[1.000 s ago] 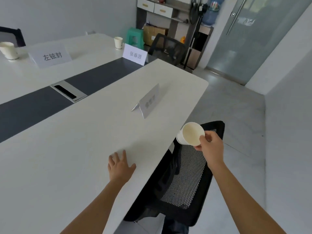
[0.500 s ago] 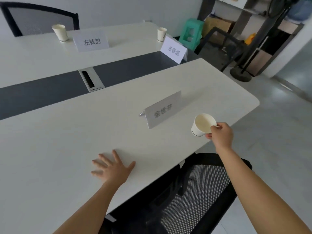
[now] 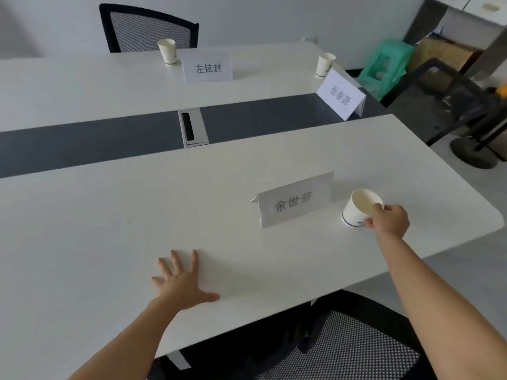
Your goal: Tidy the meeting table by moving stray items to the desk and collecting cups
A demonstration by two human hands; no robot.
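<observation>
The right hand [image 3: 389, 220] pinches the rim of a paper cup [image 3: 359, 208], tilted, just right of the nearest name card [image 3: 293, 201] on the table [image 3: 109, 215]. The left hand [image 3: 182, 281] lies flat, fingers spread, nearer than the card.

- Near name card [image 3: 295, 200], standing on the white table [image 3: 109, 215] in front of me: three grey characters. The first two read 余世; the third is too blurred to read with certainty.
- Far name card [image 3: 207, 67], on the opposite side of the table: 左铉封, in dark print on white.
- Right-end name card [image 3: 340, 96], by the dark centre strip [image 3: 82, 149]: 张春源, in dark print, seen at a slant.
- Paper cup [image 3: 359, 208], which my right hand [image 3: 389, 219] grips: a blue mark near the base, too small to read.
- Far cups [image 3: 166, 51]: faint side print, illegible.
</observation>
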